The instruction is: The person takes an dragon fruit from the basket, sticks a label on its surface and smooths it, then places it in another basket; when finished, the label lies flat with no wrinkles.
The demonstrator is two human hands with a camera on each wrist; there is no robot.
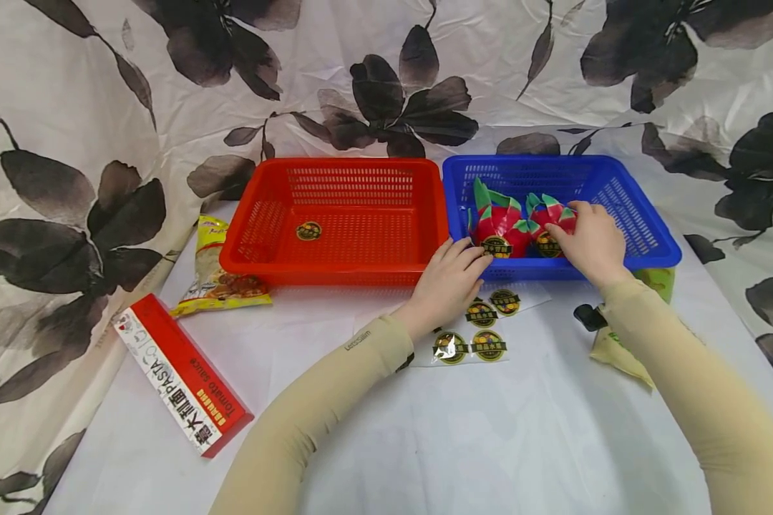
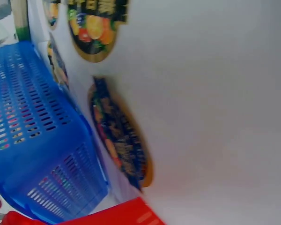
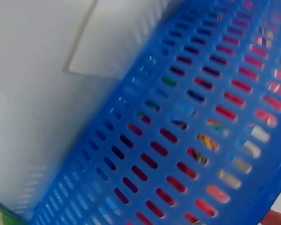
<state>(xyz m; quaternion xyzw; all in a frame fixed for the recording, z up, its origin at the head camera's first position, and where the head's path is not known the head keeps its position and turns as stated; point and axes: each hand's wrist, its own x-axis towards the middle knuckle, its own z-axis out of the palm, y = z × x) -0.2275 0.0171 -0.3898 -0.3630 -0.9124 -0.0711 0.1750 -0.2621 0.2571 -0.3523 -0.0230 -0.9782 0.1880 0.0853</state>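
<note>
2 perforated baskets, red basket and blue basket, of glossy moulded plastic; stickers glossy on a clear film sheet; table covered in smooth matt white; backdrop cloth creased; pasta box of printed card.

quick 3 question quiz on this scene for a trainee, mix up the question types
1. True or false: the red basket holds two dragon fruits.
2. Which hand lies on the right-hand fruit in the blue basket?
A. left hand
B. right hand
C. neither
3. Fill in: the sticker sheet lies on the table in front of the ____ basket.

Key
1. False. Both fruits sit in the blue basket; the red one holds only a round sticker.
2. B. The right hand's fingers curl over that fruit, while the left hand reaches the basket's near rim by the left fruit.
3. blue
</note>
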